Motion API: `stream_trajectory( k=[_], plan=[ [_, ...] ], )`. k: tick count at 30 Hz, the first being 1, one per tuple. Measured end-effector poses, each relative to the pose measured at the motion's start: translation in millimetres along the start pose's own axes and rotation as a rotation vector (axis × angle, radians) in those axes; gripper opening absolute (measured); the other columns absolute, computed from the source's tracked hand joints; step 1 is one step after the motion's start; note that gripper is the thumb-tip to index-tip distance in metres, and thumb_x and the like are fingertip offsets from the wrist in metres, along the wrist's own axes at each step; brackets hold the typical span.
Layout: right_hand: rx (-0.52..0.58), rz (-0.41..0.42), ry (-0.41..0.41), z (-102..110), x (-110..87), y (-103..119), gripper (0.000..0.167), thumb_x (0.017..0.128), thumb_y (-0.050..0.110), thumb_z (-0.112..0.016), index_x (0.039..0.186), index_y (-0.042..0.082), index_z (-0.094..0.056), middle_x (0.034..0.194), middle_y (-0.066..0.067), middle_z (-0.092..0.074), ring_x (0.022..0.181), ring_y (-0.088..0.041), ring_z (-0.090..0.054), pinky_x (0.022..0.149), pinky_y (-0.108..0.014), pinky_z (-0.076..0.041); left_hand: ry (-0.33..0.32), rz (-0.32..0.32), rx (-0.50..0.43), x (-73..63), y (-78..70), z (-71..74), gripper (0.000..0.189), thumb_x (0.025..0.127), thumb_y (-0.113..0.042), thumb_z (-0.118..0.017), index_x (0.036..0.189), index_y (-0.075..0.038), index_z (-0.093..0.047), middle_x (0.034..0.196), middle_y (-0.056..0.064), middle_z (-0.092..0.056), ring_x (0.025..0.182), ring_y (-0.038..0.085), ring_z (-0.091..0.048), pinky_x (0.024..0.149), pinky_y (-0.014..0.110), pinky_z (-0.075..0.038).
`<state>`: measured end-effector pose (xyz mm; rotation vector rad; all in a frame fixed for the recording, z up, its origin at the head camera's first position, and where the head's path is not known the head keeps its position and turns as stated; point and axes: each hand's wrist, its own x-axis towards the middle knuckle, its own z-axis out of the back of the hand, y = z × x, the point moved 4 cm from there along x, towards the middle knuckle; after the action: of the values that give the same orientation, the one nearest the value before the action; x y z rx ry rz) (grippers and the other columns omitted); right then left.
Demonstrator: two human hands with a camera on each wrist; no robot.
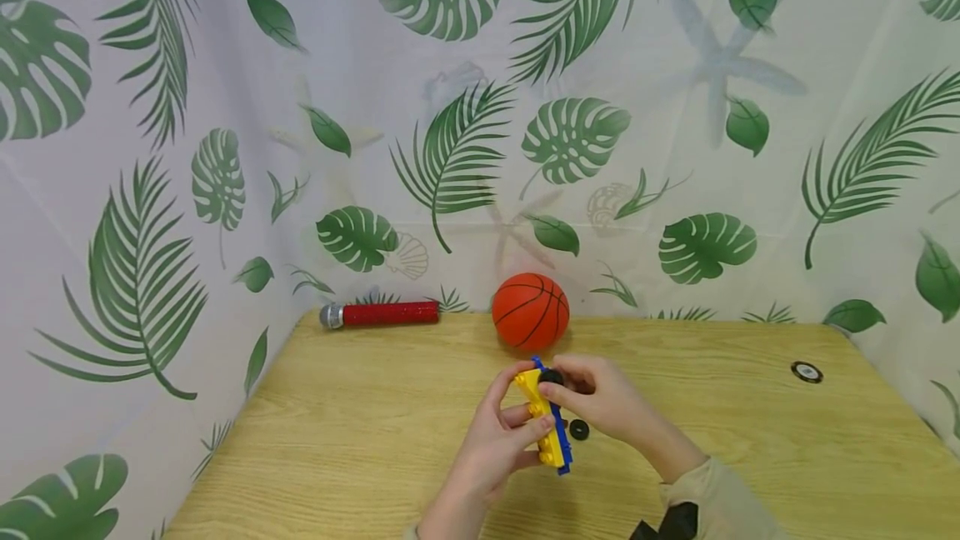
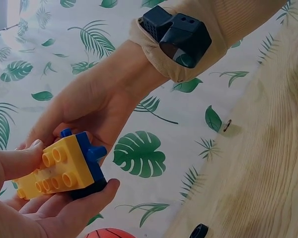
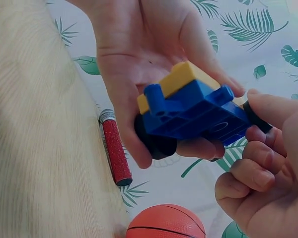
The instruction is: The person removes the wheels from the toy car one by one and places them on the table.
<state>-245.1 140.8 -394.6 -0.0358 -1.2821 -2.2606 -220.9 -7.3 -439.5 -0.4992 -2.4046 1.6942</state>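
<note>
My left hand grips a toy car with a yellow studded block on a blue base. Thumb and fingers of my right hand pinch a black wheel at the car's far end, touching the blue side. In the right wrist view another black wheel sits at the near end of the blue base, beside the left fingers. Yellow studs face the camera in the left wrist view. Below the hands, a loose black wheel lies on the table, close to the car.
An orange basketball stands at the table's back edge, just beyond the hands. Left of it lies a red microphone. A small round black-and-white disc is on the wooden table at right. A leaf-patterned cloth hangs behind.
</note>
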Motion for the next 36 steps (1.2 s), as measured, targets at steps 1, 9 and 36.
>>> stream_trajectory(
  k=[1, 9, 36],
  plan=[
    [0.001, 0.003, -0.002, 0.0, 0.0, 0.6, 0.018, 0.097, 0.023, -0.064, 0.086, 0.009, -0.059, 0.068, 0.004, -0.045, 0.059, -0.005, -0.043, 0.051, -0.021, -0.033, -0.003, 0.001, 0.000, 0.0, -0.1, -0.2, 0.063, 0.094, -0.001, -0.065, 0.146, -0.027, -0.041, 0.115, 0.016, -0.072, 0.086, 0.019, -0.071, 0.072, 0.040, -0.061],
    [-0.024, -0.003, -0.017, 0.1, 0.5, 2.2, 0.018, 0.096, 0.021, -0.066, 0.084, 0.010, -0.058, 0.066, 0.005, -0.043, 0.058, -0.005, -0.043, 0.052, -0.021, -0.032, -0.031, 0.001, 0.010, -0.6, -0.9, -0.2, 0.062, 0.093, -0.001, -0.066, 0.144, -0.027, -0.043, 0.111, 0.013, -0.074, 0.085, 0.018, -0.071, 0.071, 0.040, -0.061],
    [-0.095, 0.031, -0.046, 3.2, 1.0, 8.2, 0.018, 0.094, 0.019, -0.068, 0.081, 0.012, -0.057, 0.066, 0.007, -0.043, 0.058, -0.004, -0.043, 0.051, -0.021, -0.033, -0.071, 0.020, 0.020, 1.1, -5.1, -2.6, 0.059, 0.094, -0.001, -0.065, 0.142, -0.028, -0.045, 0.112, 0.016, -0.073, 0.085, 0.020, -0.071, 0.070, 0.044, -0.061]
  ],
)
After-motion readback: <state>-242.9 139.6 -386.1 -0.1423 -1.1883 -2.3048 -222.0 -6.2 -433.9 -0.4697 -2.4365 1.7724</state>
